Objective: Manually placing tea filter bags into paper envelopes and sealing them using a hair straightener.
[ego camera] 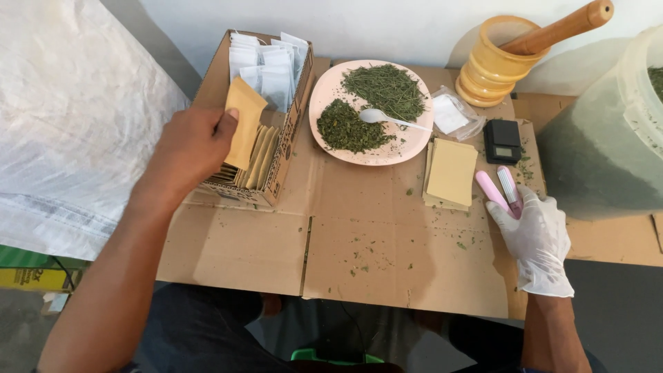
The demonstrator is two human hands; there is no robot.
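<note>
A tan paper pouch (244,122) is pinched between thumb and fingers of the bare left hand (191,148), held just above the open cardboard box (283,148) in which more tan pouches and white sachets are stood. The gloved right hand (537,238) is rested on the flattened cardboard covering the table (373,242), its grip closed on a pink sealing tool (498,190), beside a stack of tan pouches (452,173). A pink plate (324,93) of dried green herbs is set between box and stack.
</note>
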